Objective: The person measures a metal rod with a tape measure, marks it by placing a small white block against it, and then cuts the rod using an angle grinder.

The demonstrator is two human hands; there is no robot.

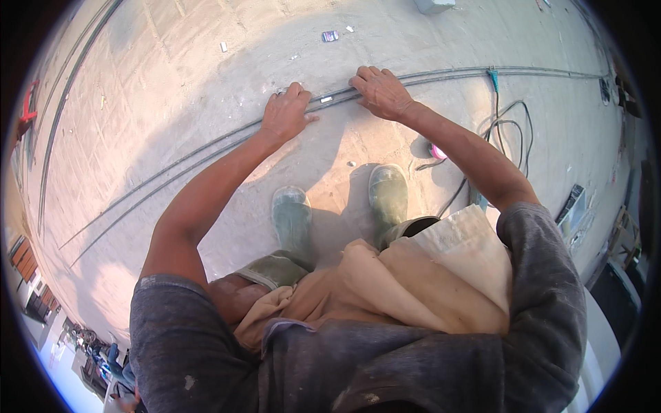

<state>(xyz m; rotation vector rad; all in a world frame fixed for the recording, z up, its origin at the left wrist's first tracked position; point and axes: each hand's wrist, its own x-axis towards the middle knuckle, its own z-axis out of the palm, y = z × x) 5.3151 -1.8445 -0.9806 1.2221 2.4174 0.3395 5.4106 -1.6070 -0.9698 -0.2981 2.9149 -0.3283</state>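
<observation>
Two long, thin grey steel rods (206, 146) run side by side across the ground in front of me, slanting from lower left to upper right. My left hand (286, 113) is closed over them left of centre, its thumb sticking out toward the right. A short way along, my right hand (382, 93) bends its fingers over the same rods. Both hands hide the rods beneath them, and the fingertips are partly out of sight. Between the hands, a small white piece (326, 100) lies against the rods.
My green rubber boots (291, 210) stand on the dusty ground behind the rods. At right lies a dark looped cable (529, 131) with a teal plug (493, 77). A pink round object (437, 151) sits below my right forearm. More rods (58, 113) curve along the left.
</observation>
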